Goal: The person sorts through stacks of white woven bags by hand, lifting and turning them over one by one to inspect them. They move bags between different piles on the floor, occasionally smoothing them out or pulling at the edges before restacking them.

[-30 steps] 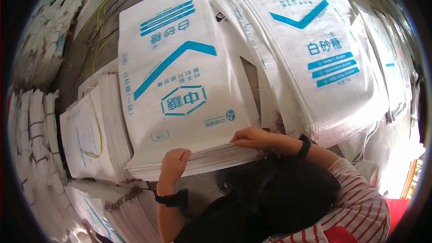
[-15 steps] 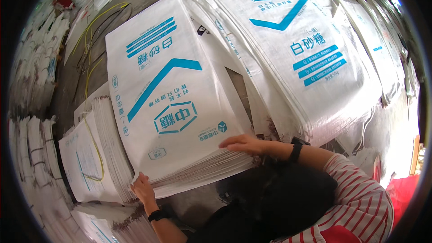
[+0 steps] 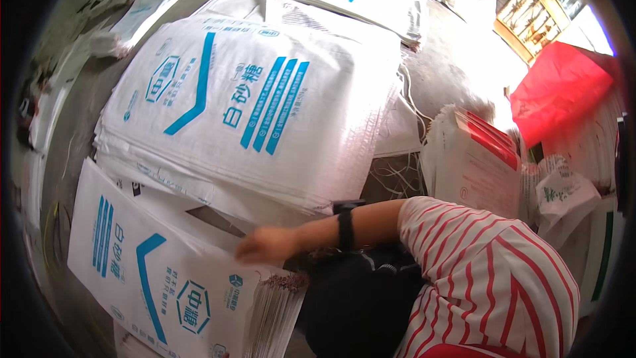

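At the far left, a strip of grey floor [image 3: 71, 142] runs along the bags, and a pale bag [image 3: 159, 6] lies toward the upper corner. Next comes the near stack [image 3: 165, 275], low in the view: flat white bags with blue print, a bent blue stripe and three blue bars on the top one. Its layered edges show at its right end. The left hand cannot be made out, so its hold cannot be told.

Behind the near stack lies the big stack [image 3: 232, 86], wider, of the same kind of bag, its right side shining in the light. A dark gap shows between the two.

The right hand [image 3: 268, 245] is over the upper right part of the near stack, close to the big stack's front edge. It is blurred; nothing shows in it, but how far open it is and whether it touches the bag cannot be told. A black wristband [image 3: 346, 229] sits behind it.

Beyond the big stack is a far pile [image 3: 354, 0] of white bags. Farther right come the red-striped sleeve [image 3: 490, 265], a smaller stack [image 3: 480, 166] with red print, a red sheet [image 3: 563, 93] and a crumpled white bag [image 3: 566, 202].
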The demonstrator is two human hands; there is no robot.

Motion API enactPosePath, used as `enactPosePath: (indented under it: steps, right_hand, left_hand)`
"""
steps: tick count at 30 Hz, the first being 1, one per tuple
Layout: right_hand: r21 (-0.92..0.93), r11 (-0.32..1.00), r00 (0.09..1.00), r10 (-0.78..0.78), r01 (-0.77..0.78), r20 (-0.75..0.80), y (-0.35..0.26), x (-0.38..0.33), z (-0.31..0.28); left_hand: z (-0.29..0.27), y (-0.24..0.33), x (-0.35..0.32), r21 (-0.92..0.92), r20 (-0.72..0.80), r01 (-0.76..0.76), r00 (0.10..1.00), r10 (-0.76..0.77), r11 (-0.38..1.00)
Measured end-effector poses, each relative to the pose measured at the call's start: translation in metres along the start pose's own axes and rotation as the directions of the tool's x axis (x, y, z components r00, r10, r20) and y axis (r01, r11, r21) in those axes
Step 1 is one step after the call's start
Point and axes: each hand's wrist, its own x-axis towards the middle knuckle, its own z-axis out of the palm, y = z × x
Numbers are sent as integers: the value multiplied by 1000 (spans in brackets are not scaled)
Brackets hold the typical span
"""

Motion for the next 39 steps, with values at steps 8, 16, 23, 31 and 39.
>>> enactPosePath:
  steps: [8,16,23,31,39]
  right_hand:
    - [252,879,105,318,-406,-942,55,-149,-169]
    - [581,806,-60,579,-111,-813,80,-176,-213]
    - [630,772,-53,627,-84,-777,42,-160,-213]
    - [30,882,350,218,-471,-911,-19,-88,-171]
    - [-734,677,914,-260,-58,-313,-65,-8,-81]
  left_hand:
    - [46,68,0,-18,211,-495,847,487,869]
    - [59,58,-3,-45,385,-348,859,338,936]
    - [51,69,-3,-106,398,-239,879,262,965]
    - [24,122,65,-352,93,-409,880,466,842]
    - [-38,331,107,-879,10,-268,816,577,394]
